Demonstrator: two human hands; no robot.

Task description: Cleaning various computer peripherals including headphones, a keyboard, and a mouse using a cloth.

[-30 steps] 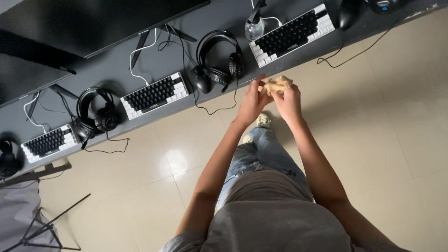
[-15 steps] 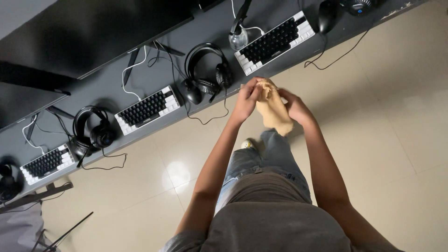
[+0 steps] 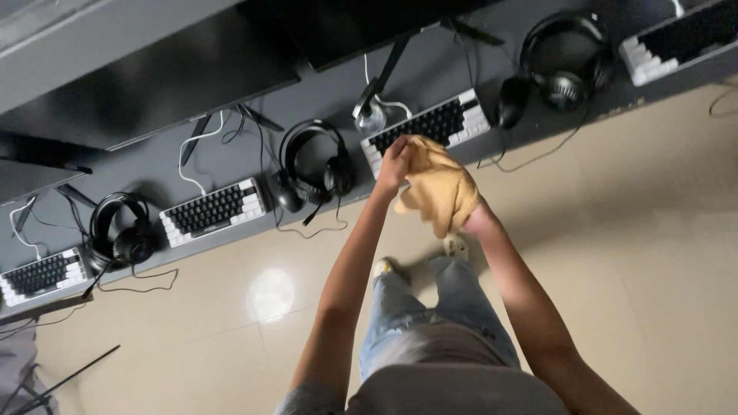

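Observation:
A tan cloth (image 3: 442, 188) hangs in front of me, spread over my right hand (image 3: 470, 215), which is mostly hidden under it. My left hand (image 3: 394, 163) pinches the cloth's upper edge. Both hands are raised just in front of a black-and-white keyboard (image 3: 430, 127) on the dark desk (image 3: 231, 161). Below the hands I see my jeans and shoes on the beige tiled floor.
The long dark desk carries more keyboards (image 3: 211, 211), black headphones (image 3: 311, 165), another headphone set (image 3: 565, 58), a mouse (image 3: 511, 100), monitors (image 3: 177, 84) and loose cables. A thin black stand leg (image 3: 61, 380) lies at the lower left.
The cloth was bunched between both hands; it has opened out and now drapes over my right hand. The view has shifted so the desk sits closer and further right.

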